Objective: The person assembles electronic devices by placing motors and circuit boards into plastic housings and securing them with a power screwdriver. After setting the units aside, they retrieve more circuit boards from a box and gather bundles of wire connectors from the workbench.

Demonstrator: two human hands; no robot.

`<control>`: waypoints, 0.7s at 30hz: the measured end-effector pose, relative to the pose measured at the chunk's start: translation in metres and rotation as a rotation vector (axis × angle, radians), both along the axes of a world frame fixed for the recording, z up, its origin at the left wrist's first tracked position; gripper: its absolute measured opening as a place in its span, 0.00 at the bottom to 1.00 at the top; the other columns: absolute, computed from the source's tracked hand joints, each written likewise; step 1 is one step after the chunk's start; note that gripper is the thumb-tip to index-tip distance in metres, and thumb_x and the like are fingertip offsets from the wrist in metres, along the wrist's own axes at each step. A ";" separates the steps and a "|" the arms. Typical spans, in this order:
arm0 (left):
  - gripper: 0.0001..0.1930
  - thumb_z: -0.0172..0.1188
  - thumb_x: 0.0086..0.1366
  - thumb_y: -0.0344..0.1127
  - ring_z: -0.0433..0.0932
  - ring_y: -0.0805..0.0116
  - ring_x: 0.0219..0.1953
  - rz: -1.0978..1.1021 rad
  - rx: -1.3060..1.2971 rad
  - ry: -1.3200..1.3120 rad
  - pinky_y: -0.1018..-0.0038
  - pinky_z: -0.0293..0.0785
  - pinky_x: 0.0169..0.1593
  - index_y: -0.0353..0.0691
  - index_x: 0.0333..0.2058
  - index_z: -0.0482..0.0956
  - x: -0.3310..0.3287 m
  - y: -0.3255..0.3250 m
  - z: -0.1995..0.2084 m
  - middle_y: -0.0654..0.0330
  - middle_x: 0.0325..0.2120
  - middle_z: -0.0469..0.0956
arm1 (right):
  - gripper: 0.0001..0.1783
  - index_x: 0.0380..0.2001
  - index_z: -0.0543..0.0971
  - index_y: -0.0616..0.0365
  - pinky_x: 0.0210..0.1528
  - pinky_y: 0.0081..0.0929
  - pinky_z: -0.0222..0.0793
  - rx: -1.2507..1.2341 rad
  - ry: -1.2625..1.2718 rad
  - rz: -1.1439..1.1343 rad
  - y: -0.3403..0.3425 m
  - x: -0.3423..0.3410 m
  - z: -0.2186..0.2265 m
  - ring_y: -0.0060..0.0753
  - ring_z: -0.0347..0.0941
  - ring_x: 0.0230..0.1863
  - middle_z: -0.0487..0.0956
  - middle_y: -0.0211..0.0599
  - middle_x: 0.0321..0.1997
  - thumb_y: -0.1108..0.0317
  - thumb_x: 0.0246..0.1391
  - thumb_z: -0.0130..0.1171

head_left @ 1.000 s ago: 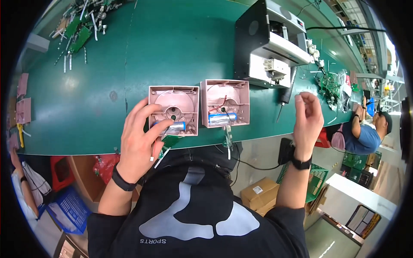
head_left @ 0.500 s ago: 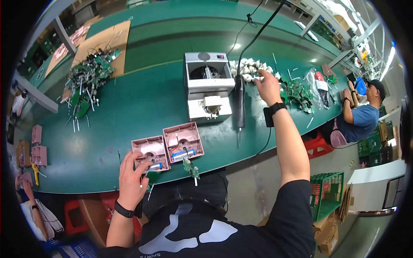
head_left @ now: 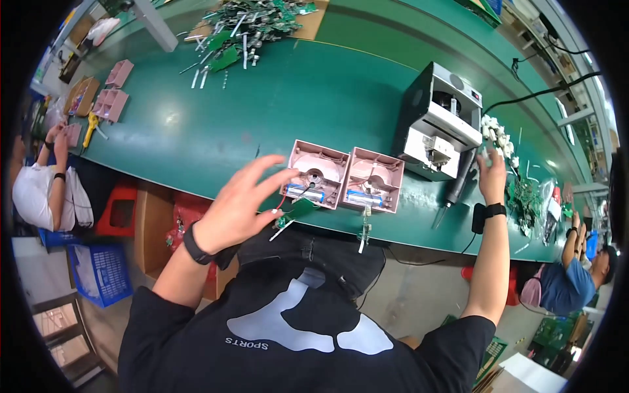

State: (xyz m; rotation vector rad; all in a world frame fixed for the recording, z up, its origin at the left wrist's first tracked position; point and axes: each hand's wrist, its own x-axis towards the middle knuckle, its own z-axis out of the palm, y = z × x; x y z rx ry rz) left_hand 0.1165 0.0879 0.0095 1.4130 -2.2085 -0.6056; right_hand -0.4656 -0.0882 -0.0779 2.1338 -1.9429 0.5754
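Note:
My left hand is open, fingers spread, beside the left pink plastic housing; its fingertips come close to that housing's left wall. Inside the housing lies a blue battery cell, and a green circuit board hangs at its front edge by wires. To its right stands a second pink housing with another blue cell and a small board in front. My right hand has bent fingers at the near edge of a pile of white parts; what they pinch is too small to make out.
A grey-white machine stands right of the housings, with a black electric screwdriver beside it. Circuit boards lie heaped at the far left and right. Co-workers sit at both ends.
The view has swung left, so the bench appears shifted right. My left hand has lifted off the left housing, fingers spreading. My right hand stays by the white parts, slightly drawn back.

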 end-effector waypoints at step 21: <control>0.34 0.41 0.79 0.59 0.77 0.59 0.58 -0.238 1.678 1.601 0.66 0.80 0.50 0.39 0.70 0.62 -0.130 -0.006 0.016 0.56 0.60 0.72 | 0.28 0.57 0.68 0.65 0.43 0.26 0.77 0.279 -1.266 0.502 0.174 0.256 0.139 0.36 0.79 0.45 0.77 0.43 0.48 0.56 0.65 0.61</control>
